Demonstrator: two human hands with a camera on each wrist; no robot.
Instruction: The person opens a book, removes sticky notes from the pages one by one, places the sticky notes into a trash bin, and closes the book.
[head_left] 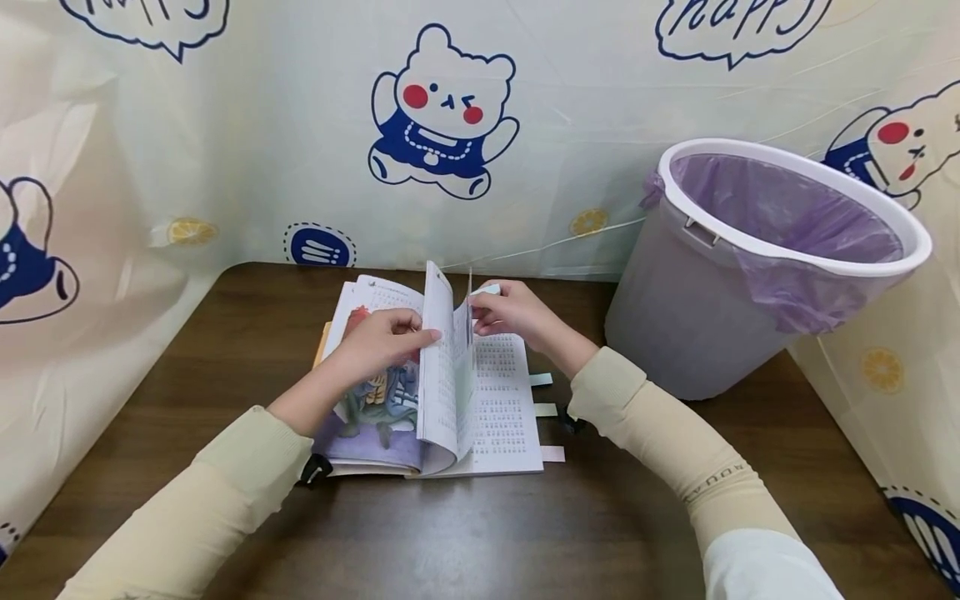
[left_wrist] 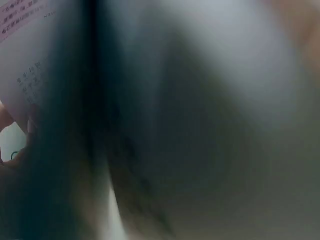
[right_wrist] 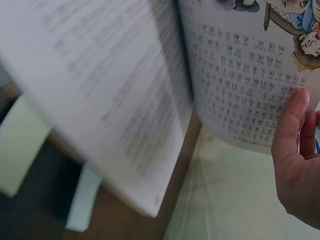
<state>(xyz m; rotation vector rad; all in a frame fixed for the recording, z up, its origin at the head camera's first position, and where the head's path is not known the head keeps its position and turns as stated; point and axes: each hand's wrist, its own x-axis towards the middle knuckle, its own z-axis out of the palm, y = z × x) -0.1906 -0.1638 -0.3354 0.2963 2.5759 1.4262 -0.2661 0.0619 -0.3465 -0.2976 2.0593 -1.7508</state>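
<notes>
An open book (head_left: 510, 400) lies on the table, dense rows of text on its right side and a coloured picture on its left. My left hand (head_left: 382, 342) grips a thick bundle of raised pages (head_left: 442, 375), thumb over their face. At the upper edge of a separate standing page, my right hand (head_left: 513, 312) pinches a pale sticky tab (head_left: 487, 289), fingers curled. In the right wrist view, a thumb (right_wrist: 295, 112) rests on a page (right_wrist: 230, 80) with text and a drawn figure. Blurred pages fill most of the left wrist view.
Blue (head_left: 541, 379), green (head_left: 546, 410) and pink (head_left: 553, 454) sticky tabs stick out from the book's right edge. A grey bin (head_left: 675, 308) with a purple liner stands at the right. Behind the brown table (head_left: 480, 533) hangs a printed bear curtain (head_left: 300, 125).
</notes>
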